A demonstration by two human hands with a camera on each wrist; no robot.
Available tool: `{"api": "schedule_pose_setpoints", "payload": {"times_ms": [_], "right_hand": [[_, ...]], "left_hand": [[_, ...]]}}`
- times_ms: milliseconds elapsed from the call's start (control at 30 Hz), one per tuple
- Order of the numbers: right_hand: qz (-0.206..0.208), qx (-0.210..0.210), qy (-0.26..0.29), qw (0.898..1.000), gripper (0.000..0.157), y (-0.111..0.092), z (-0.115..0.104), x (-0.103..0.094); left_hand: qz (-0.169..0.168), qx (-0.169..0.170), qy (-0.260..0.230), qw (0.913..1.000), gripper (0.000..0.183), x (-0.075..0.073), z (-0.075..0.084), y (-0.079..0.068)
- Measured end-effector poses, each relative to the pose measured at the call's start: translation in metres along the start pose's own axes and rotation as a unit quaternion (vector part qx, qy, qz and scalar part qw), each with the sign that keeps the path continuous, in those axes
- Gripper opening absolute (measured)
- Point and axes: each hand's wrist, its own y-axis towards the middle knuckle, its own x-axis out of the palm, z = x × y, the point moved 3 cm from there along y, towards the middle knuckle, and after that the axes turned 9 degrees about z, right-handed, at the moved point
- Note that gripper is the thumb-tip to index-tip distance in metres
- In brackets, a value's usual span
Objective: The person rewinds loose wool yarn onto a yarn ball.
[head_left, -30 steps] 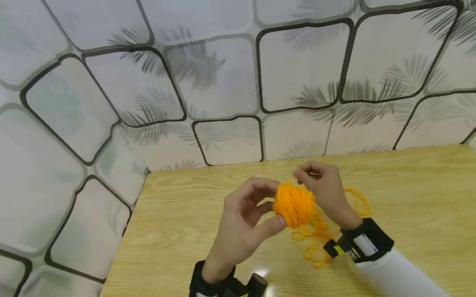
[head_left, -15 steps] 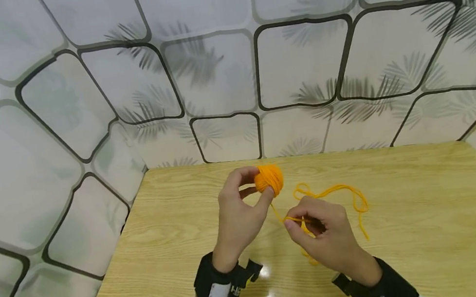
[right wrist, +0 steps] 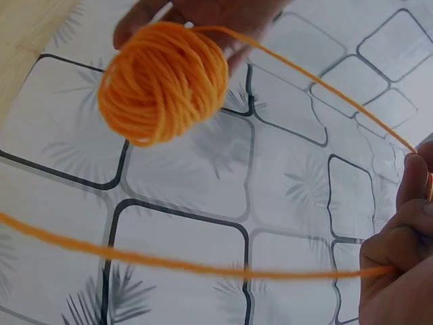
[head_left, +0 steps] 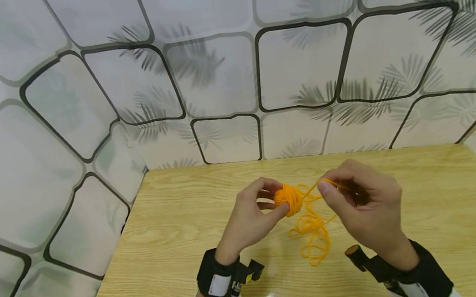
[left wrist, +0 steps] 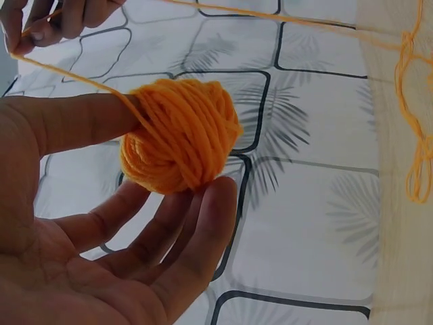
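Grasping an orange yarn ball (head_left: 289, 200) between thumb and fingertips with the left hand (head_left: 250, 215); pinching its taut strand (right wrist: 318, 80) between thumb and forefinger with the right hand (head_left: 367, 202), and trailing a second stretch of yarn (right wrist: 176, 265) from the lower fingers. Wearing black straps (head_left: 205, 270) with white labels (head_left: 220, 285) on both wrists, any writing too small to read. Compared with half a second ago, brought the ball lower and farther right in the head view, away from the table's far edge; swung the right hand up and out to the right, turning the strand from downward to sideways. Held above the wooden table (head_left: 175, 214), to the left of the right hand and apart from it, just beside a loose yarn tangle (head_left: 311, 228), well in from the left edge. Backed, beyond the far edge, by a pale wall (head_left: 221, 81) printed with dark outlines and leaves.
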Motion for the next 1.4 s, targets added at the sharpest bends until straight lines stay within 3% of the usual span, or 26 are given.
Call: {"api": "schedule_pose_setpoints", "payload": {"times_ms": [233,367,500,667,767,867,1000,1167,1267,1400], "right_hand": [[0.046,0.053,0.040,0.997,0.007,0.027,0.011,-0.012],[0.066,0.092,0.059,0.992,0.005,0.035,0.036,-0.017],[0.047,0.153,0.059,0.985,0.008,0.032,0.070,-0.013],[-0.012,0.235,0.018,0.972,0.015,0.007,0.109,0.005],[-0.047,0.276,0.000,0.960,0.018,-0.016,0.119,0.016],[-0.076,0.298,0.003,0.952,0.015,-0.040,0.118,0.027],[-0.119,0.290,0.020,0.949,0.006,-0.063,0.096,0.039],[-0.144,0.215,0.020,0.966,0.011,-0.072,0.051,0.045],[-0.124,0.152,0.019,0.980,0.017,-0.073,0.036,0.043],[-0.090,0.083,0.005,0.992,0.024,-0.068,0.025,0.035]], "left_hand": [[-0.050,0.021,-0.001,0.9985,0.030,0.004,-0.002,0.000],[-0.075,0.049,-0.014,0.9959,0.029,0.005,0.004,-0.002],[-0.081,0.064,-0.071,0.9921,0.029,0.002,0.019,-0.006],[-0.039,0.111,-0.171,0.9781,0.032,-0.006,0.042,-0.012],[0.009,0.144,-0.219,0.9650,0.033,-0.011,0.049,-0.012],[0.070,0.154,-0.255,0.9520,0.033,-0.016,0.050,-0.009],[0.171,0.115,-0.271,0.9403,0.033,-0.023,0.045,-0.005],[0.277,0.044,-0.253,0.9262,0.035,-0.030,0.027,0.001],[0.295,0.034,-0.167,0.9402,0.033,-0.031,0.019,0.004],[0.247,0.027,-0.027,0.9683,0.031,-0.027,0.016,0.004]]}}
